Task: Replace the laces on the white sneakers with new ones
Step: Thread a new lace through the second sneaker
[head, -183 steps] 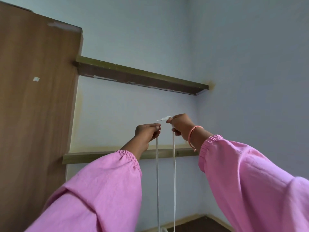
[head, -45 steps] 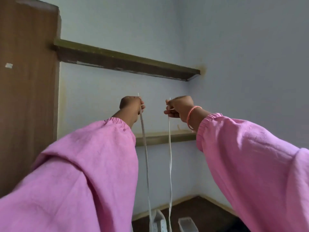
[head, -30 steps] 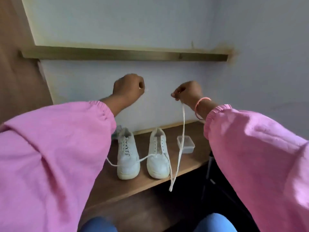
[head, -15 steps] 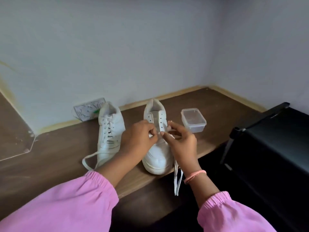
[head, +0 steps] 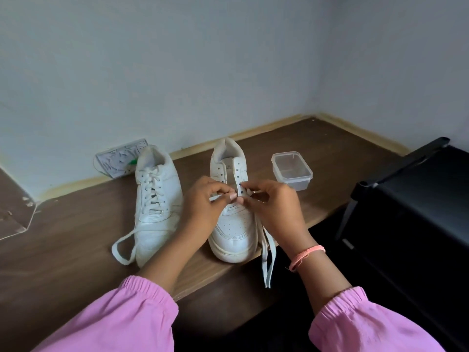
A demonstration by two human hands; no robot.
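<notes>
1. The right-hand sneaker [head: 234,224] stands on the wooden shelf [head: 63,250], toe toward the near edge, heel toward the far wall. Its upper eyelets are open and unlaced.
2. The new lace [head: 267,252] sits across the low eyelets. Its two loose ends run off the right side of the toe and hang past the near edge of the shelf.
3. The left hand [head: 203,209] pinches a short run of the lace between thumb and forefinger, just above the lowest eyelets. The other fingers are curled in.
4. The right hand [head: 274,212] meets it over the tongue, with thumb and forefinger closed on the lace near the right eyelet row. How its lower fingers lie cannot be told.
5. Judgement on the step: threading has only begun on this shoe. To do it well, keep the flat lace untwisted, feed the tip squarely through the next eyelet, and draw both ends to equal length before crossing upward.
6. Risk: the hanging ends may slide through and leave one side short.
7. The left-hand sneaker [head: 154,207] stands just beside it, fully laced, with one loop of lace lying on the shelf by its toe.
8. A clear plastic container [head: 291,170] sits to the right of the worked shoe, near its heel. Nothing shows inside it.
9. A patterned white panel [head: 119,161] leans against the far wall, behind the left-hand sneaker.
</notes>
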